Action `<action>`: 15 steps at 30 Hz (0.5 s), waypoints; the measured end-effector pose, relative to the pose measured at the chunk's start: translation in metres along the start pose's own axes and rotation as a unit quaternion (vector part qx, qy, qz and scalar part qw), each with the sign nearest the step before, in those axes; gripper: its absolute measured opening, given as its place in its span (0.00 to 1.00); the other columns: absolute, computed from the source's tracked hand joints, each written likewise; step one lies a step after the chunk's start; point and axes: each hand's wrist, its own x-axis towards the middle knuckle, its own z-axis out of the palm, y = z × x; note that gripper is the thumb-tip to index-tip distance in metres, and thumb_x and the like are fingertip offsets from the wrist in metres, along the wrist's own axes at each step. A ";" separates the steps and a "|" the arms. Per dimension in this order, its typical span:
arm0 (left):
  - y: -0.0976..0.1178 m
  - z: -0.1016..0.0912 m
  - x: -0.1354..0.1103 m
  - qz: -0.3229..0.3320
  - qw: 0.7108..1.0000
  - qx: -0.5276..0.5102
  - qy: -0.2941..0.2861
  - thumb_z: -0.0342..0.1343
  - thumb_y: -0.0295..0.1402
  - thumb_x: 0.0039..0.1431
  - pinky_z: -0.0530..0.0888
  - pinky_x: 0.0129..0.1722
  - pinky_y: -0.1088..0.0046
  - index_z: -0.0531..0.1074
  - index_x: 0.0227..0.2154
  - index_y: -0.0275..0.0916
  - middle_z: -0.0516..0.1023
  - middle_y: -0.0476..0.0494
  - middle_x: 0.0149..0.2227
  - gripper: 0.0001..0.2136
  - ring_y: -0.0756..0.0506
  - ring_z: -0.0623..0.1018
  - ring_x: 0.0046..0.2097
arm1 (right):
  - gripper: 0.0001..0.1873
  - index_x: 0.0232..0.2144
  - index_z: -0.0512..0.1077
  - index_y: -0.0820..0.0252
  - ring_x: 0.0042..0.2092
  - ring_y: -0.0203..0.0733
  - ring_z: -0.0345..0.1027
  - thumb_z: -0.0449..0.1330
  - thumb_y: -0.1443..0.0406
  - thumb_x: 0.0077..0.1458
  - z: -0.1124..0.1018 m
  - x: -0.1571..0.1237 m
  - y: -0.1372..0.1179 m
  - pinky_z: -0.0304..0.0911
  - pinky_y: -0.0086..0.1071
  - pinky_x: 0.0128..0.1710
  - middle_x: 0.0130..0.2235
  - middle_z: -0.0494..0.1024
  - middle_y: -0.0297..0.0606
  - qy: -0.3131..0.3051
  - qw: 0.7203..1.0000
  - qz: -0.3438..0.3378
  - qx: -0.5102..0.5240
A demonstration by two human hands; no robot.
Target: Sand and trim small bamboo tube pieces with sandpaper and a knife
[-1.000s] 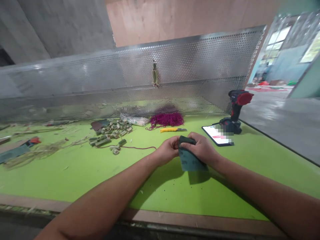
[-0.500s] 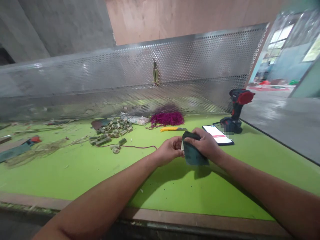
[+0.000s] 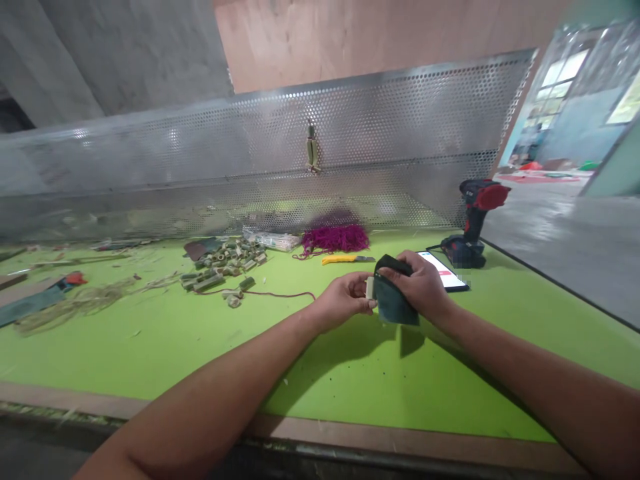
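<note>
My left hand (image 3: 349, 299) is closed on a short, pale piece of bamboo (image 3: 370, 288), holding it by its left side. A folded sheet of dark green sandpaper (image 3: 397, 303) is pinched in my right hand (image 3: 423, 283), thumb on top. The sheet's left edge meets the bamboo piece, and its lower part hangs above the green tabletop (image 3: 350, 393). Part of the bamboo is hidden by my fingers and the sheet. Behind my hands lies a yellow utility knife (image 3: 345, 259) with its blade out.
Right of my hands are a phone (image 3: 453, 280) and an upright cordless drill (image 3: 473, 223). To the left lie a heap of cut bamboo pieces (image 3: 230, 259), purple cords (image 3: 335, 238) and fibre strands (image 3: 85, 303). A perforated metal panel (image 3: 400, 147) bounds the back; a small bamboo figure (image 3: 313, 150) hangs there.
The sandpaper and my right hand have shifted slightly right, and more of the bamboo piece shows between my hands. My left hand has moved only a little.
</note>
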 end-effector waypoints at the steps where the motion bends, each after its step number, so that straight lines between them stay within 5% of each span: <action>1: -0.002 -0.001 0.001 0.008 1.000 0.010 0.009 0.71 0.36 0.44 0.73 0.38 0.70 0.71 0.52 0.33 0.78 0.43 0.34 0.31 0.48 0.76 0.34 | 0.16 0.23 0.65 0.57 0.28 0.37 0.59 0.63 0.53 0.50 0.000 -0.002 -0.001 0.55 0.30 0.27 0.24 0.67 0.31 -0.010 1.000 -0.002 0.007; 5: -0.007 -0.003 0.003 0.060 0.998 0.016 0.021 0.71 0.33 0.44 0.72 0.41 0.72 0.74 0.46 0.34 0.78 0.43 0.37 0.24 0.49 0.77 0.38 | 0.15 0.23 0.65 0.57 0.28 0.37 0.61 0.64 0.56 0.50 0.005 -0.010 -0.008 0.57 0.30 0.27 0.24 0.69 0.32 -0.110 0.993 -0.025 0.030; 9: -0.002 0.001 0.000 0.045 0.998 -0.014 -0.032 0.71 0.33 0.44 0.72 0.42 0.70 0.74 0.47 0.33 0.79 0.42 0.36 0.25 0.48 0.78 0.38 | 0.17 0.23 0.64 0.57 0.27 0.37 0.59 0.63 0.54 0.51 0.001 -0.001 -0.003 0.55 0.30 0.26 0.23 0.67 0.31 -0.042 0.999 -0.010 0.009; 12: 0.000 0.002 0.000 0.037 0.999 -0.012 -0.017 0.71 0.34 0.44 0.72 0.44 0.69 0.72 0.51 0.34 0.79 0.41 0.38 0.29 0.47 0.78 0.40 | 0.18 0.23 0.64 0.57 0.27 0.37 0.58 0.63 0.52 0.50 -0.004 0.002 0.002 0.54 0.30 0.26 0.23 0.66 0.30 0.018 1.000 0.005 0.005; 15: -0.001 0.002 0.001 0.048 0.999 0.010 0.001 0.70 0.35 0.46 0.72 0.45 0.68 0.73 0.49 0.34 0.79 0.41 0.39 0.26 0.47 0.77 0.41 | 0.16 0.23 0.65 0.57 0.27 0.37 0.59 0.63 0.54 0.50 -0.001 -0.005 -0.002 0.55 0.30 0.26 0.23 0.67 0.31 -0.037 0.999 -0.006 0.015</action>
